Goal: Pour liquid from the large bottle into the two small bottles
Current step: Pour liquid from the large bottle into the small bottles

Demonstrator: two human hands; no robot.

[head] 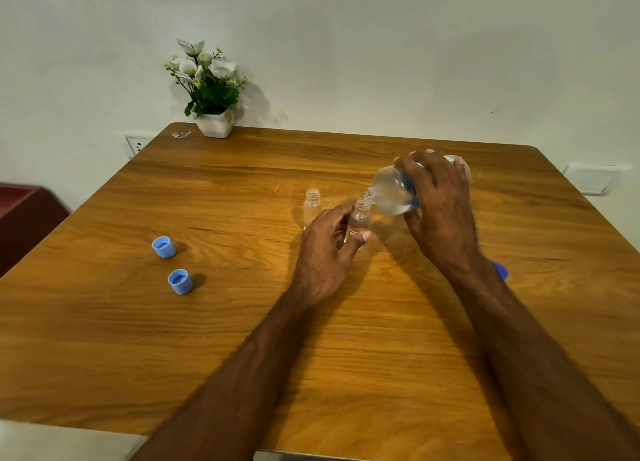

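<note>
The left hand [325,249] closes around the nearer small bottle [358,219], steadying a light, tippable thing low on its body. The right hand [440,200] grips the large bottle [391,192] around its slick, likely squashy middle, neck tilted onto that mouth. The second small bottle [312,206] stands just beside, on the smooth wooden table [242,322]; a potted plant [211,89] sits against the wall.

Wooden table [173,356] against a plain cream wall [381,44], potted white flowers [209,89] at its back
</note>
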